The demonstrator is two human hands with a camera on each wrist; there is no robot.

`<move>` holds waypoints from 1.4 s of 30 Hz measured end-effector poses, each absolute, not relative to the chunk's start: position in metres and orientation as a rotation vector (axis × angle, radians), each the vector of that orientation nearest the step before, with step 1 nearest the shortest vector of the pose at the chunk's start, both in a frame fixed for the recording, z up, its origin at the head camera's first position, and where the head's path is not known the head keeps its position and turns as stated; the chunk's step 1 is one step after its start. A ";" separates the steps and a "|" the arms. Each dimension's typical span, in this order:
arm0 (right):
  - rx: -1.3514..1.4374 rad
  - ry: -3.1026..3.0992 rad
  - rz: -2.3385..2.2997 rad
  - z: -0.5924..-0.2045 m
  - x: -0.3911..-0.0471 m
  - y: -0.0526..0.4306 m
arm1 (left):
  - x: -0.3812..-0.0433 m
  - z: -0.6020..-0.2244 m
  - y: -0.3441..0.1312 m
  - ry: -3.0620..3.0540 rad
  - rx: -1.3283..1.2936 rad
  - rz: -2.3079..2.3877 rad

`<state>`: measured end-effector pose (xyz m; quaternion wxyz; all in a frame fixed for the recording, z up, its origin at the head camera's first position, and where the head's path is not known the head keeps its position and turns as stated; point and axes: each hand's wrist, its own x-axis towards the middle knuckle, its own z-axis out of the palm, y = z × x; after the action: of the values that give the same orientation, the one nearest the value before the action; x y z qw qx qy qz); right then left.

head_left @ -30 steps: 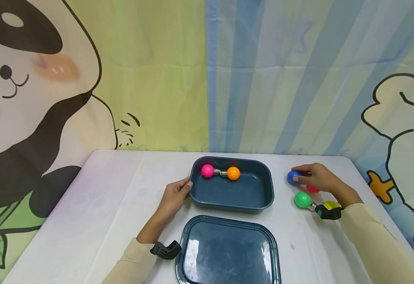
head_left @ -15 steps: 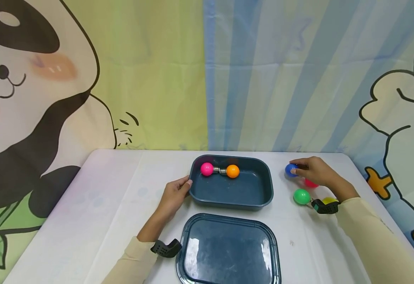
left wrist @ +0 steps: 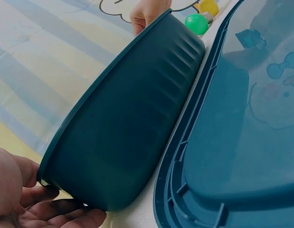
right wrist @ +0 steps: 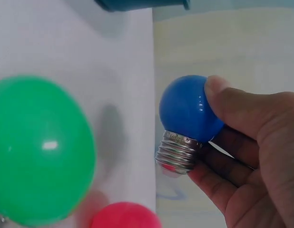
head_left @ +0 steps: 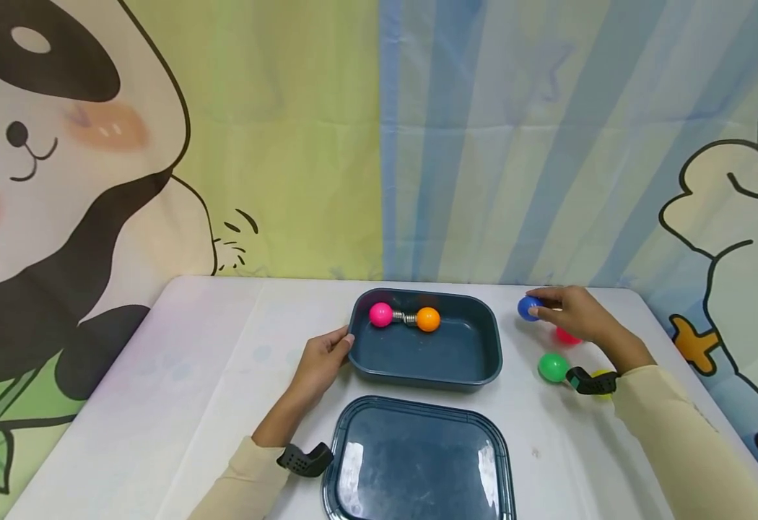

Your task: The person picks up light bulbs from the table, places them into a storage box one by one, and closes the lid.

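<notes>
My right hand (head_left: 577, 312) pinches a blue light bulb (right wrist: 187, 107) between thumb and fingers, to the right of the dark blue plastic box (head_left: 426, 354). The bulb's silver screw base (right wrist: 178, 152) shows in the right wrist view, tilted downward. My left hand (head_left: 319, 361) holds the box by its left end, thumb at the rim and fingers against the outer wall. Inside the box lie a pink bulb (head_left: 381, 314) and an orange bulb (head_left: 427, 319), bases facing each other.
On the white table (head_left: 223, 404), a green bulb (head_left: 553, 367), a red bulb (head_left: 567, 336) and a partly hidden yellow bulb (head_left: 603, 384) lie below my right hand and wrist. The glossy dark blue lid (head_left: 418, 462) lies in front of the box. A printed curtain (head_left: 444, 144) hangs behind.
The blue bulb has risen and shifted slightly left with my right hand, away from the red bulb. My left hand stays at the box, which has not moved on the table.
</notes>
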<state>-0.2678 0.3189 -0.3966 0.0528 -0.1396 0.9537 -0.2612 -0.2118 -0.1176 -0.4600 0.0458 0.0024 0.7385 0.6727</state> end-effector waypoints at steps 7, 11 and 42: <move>-0.442 2.898 -0.834 -0.389 -0.269 0.308 | -0.212 -0.462 -0.117 2.278 -0.008 2.044; -0.480 2.911 -0.833 -0.384 -0.269 0.301 | -0.211 -0.461 -0.117 2.285 -0.005 2.046; -0.766 2.944 -0.932 -0.365 -0.270 0.245 | -0.210 -0.459 -0.116 2.269 0.015 2.066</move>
<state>-0.2699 0.2447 -0.3649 -0.0200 -0.2406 0.9252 -0.2927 -0.2100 -0.1160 -0.4589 0.0362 0.0050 0.7389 0.6728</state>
